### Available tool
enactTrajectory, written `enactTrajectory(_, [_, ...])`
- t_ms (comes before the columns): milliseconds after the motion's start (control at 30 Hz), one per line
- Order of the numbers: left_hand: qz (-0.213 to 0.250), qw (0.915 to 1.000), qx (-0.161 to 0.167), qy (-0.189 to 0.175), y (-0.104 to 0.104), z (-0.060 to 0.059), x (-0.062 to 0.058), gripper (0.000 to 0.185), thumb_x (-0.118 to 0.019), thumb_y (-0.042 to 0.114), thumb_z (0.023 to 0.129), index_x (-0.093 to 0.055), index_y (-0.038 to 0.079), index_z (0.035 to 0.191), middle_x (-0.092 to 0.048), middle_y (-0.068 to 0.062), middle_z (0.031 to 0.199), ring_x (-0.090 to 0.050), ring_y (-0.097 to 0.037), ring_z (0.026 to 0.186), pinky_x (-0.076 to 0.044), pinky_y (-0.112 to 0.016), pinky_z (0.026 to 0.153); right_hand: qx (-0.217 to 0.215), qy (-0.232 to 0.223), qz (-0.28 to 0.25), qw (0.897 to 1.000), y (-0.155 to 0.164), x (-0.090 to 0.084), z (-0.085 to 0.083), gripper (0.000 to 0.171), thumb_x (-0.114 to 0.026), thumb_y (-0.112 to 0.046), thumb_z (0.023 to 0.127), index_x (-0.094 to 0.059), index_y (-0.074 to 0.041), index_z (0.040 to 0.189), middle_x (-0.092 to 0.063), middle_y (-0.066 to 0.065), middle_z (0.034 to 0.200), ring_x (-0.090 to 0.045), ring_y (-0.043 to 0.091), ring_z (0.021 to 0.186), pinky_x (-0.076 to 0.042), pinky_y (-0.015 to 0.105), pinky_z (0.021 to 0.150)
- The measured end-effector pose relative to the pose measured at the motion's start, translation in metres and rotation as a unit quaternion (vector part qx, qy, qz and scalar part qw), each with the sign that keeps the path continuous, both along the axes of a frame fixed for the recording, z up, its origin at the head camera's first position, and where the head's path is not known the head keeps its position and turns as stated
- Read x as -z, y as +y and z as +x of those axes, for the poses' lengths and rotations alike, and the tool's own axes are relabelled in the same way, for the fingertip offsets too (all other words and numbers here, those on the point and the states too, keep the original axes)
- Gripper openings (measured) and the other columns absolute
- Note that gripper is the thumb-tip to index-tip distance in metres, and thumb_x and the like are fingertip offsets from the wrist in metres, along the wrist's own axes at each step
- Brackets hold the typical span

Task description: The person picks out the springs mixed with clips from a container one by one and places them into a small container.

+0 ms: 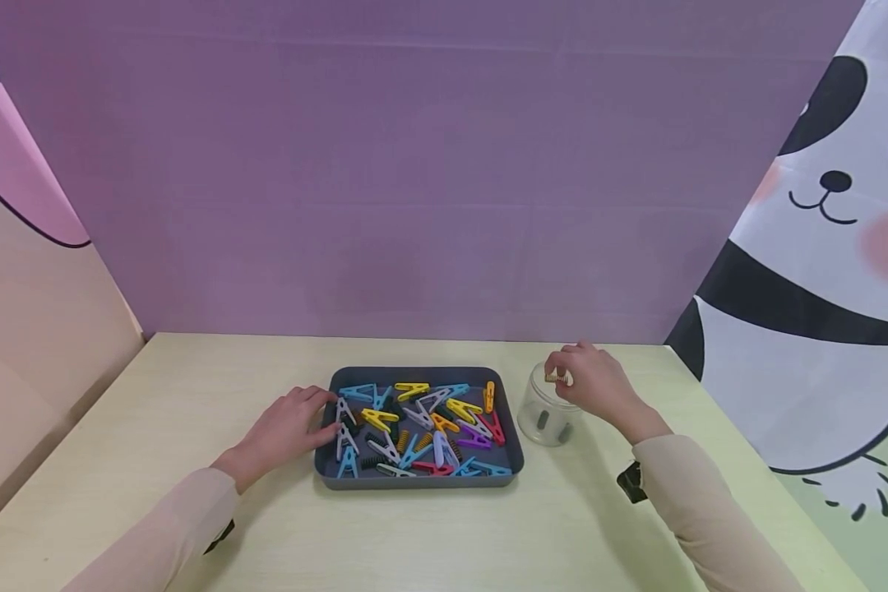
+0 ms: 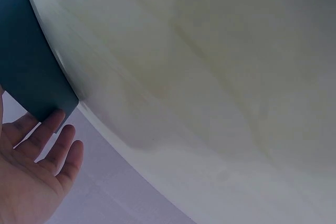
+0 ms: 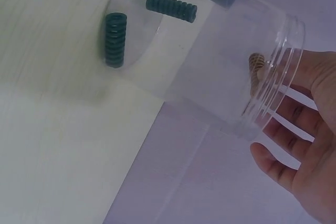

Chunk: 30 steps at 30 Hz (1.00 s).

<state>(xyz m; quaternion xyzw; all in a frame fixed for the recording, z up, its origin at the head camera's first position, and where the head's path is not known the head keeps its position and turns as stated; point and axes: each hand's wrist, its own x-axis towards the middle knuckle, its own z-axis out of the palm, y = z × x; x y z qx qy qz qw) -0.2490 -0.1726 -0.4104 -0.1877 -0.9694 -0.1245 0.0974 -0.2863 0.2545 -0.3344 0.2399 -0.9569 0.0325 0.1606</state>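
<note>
My right hand pinches a brown coil spring at the mouth of a clear jar. In the right wrist view the spring sits just inside the rim, and two dark green springs lie on the jar's bottom. On the left, my left hand rests against the left edge of a dark grey tray, its fingers spread and loosely bent. The left wrist view shows those fingers touching the tray's outer corner. Mixed in the tray are colourful clothespins and several springs.
Tray and jar stand side by side on a pale wooden table. A purple backdrop rises at the table's far edge. To the right hangs a panda-printed panel.
</note>
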Motion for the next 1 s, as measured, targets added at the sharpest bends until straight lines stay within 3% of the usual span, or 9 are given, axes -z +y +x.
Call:
enactTrajectory(700, [0.0, 1.0, 0.003, 0.005, -0.0019, -0.0018, 0.0028, 0.046, -0.063, 0.038, 0.083, -0.058, 0.007, 0.116, -0.058, -0.011, 0.119, -0.053, -0.03, 0.108, -0.044, -0.047, 0.094, 0.002, 0.0, 0.005, 1.0, -0.0003, 0.0061, -0.0004, 0.018, -0.072, -0.008, 0.069, -0.066, -0.013, 0.085, -0.063, 0.0, 0.075, -0.052, 0.02, 0.076, -0.042, 0.033, 0.054])
enactTrajectory(1000, [0.003, 1.0, 0.002, -0.001, -0.0018, -0.0022, 0.0016, 0.046, -0.063, 0.038, 0.082, -0.058, 0.007, 0.116, -0.058, -0.011, 0.119, -0.053, -0.03, 0.109, -0.044, -0.047, 0.094, -0.005, 0.013, 0.008, 1.0, -0.0009, 0.0004, -0.0046, 0.018, -0.072, -0.01, 0.069, -0.066, -0.013, 0.086, -0.063, 0.0, 0.076, -0.054, 0.022, 0.077, -0.044, 0.036, 0.056])
